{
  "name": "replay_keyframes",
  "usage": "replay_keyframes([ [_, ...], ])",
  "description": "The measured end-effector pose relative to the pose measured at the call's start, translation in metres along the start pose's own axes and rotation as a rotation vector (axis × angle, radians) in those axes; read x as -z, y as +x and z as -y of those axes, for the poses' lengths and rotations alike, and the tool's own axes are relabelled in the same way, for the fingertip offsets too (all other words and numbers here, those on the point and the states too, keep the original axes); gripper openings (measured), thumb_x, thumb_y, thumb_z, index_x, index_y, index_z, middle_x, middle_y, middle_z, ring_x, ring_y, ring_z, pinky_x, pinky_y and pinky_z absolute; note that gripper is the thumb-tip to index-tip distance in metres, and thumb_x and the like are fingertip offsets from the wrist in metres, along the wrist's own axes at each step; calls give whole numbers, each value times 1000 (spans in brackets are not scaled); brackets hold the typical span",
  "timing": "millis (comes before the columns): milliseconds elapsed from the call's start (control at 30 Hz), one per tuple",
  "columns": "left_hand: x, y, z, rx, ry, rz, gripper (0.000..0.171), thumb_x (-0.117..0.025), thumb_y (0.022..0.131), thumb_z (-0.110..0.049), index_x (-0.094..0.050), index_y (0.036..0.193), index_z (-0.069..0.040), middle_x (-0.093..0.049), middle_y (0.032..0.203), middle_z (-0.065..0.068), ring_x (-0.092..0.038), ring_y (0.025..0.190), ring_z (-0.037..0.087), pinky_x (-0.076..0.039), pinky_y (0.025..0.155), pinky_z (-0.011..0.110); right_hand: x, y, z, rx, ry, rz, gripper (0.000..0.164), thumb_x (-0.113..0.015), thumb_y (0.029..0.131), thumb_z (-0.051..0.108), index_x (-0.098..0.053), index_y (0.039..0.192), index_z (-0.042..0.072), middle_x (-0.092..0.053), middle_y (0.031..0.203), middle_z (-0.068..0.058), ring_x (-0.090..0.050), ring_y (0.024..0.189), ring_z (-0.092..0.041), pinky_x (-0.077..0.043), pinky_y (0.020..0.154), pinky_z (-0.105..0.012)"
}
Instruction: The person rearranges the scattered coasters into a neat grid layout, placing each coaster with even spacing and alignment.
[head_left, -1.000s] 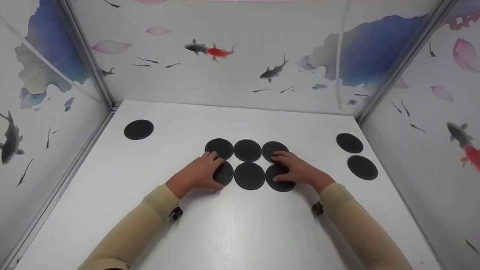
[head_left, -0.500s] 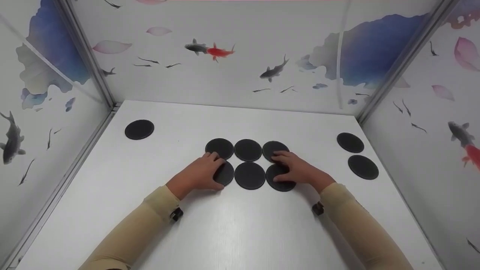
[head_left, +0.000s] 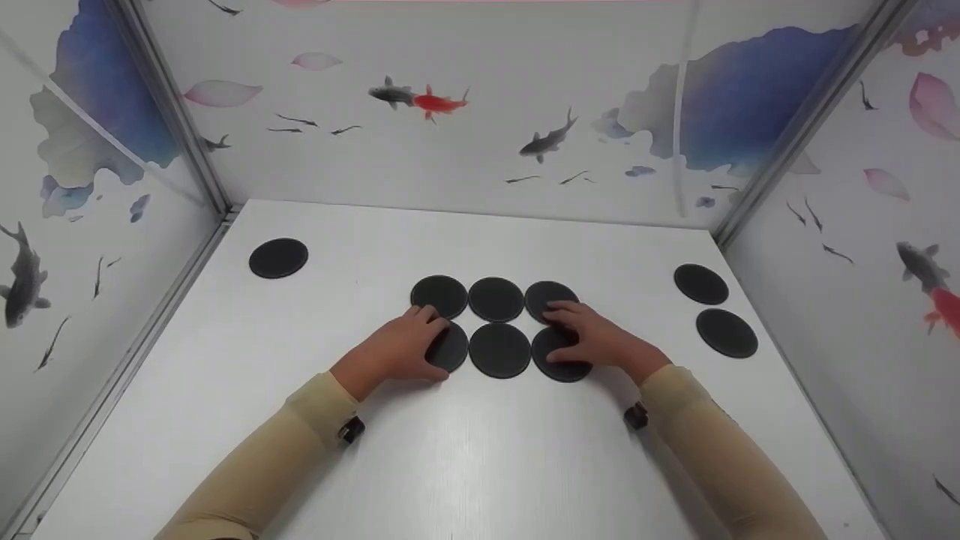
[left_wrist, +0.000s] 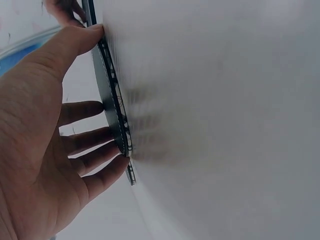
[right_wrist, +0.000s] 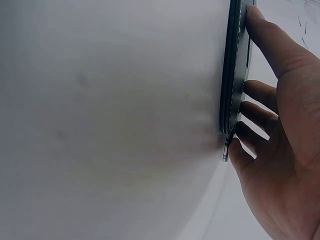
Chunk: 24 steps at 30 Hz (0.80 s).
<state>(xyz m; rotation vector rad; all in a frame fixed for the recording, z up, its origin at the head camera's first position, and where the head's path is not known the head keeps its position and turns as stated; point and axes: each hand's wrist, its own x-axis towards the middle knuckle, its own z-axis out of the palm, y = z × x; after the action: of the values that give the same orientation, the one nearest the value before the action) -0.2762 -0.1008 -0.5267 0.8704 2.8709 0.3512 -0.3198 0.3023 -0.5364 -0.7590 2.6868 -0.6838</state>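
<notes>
Black round coasters with stitched rims lie in two rows of three. My left hand (head_left: 401, 346) rests at the front-left coaster (head_left: 453, 349), thumb at its near rim and fingertips along its outer and far rim. Some of those fingertips reach the back-left coaster (head_left: 439, 292). On the right, my right hand (head_left: 598, 340) touches the front-right coaster (head_left: 562, 369) with thumb and fingers, partly covering it; its forefinger lies over the back-right coaster (head_left: 541, 297). In the right wrist view, the coaster's edge (right_wrist: 231, 75) looks layered. Between the hands are the front-middle coaster (head_left: 500, 350) and back-middle coaster (head_left: 496, 298).
One coaster (head_left: 278, 258) lies alone at the far left of the white table (head_left: 465, 450). Two others, a rear coaster (head_left: 700, 283) and a nearer coaster (head_left: 727, 333), lie by the right edge. Printed panels (head_left: 480, 165) enclose the back and both sides.
</notes>
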Motion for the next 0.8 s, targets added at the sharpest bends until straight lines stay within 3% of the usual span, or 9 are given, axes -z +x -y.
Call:
replay_keyframes([
  [800,1,-1,1,2,-10,4,88,-90,88,-57,-61,153,-6,-54,151,17,-56,132,30,-55,108,48,1,0,1,12,-3,4,88,-88,94,52,-53,165,14,-35,177,-7,-27,165,-39,-31,130,-59],
])
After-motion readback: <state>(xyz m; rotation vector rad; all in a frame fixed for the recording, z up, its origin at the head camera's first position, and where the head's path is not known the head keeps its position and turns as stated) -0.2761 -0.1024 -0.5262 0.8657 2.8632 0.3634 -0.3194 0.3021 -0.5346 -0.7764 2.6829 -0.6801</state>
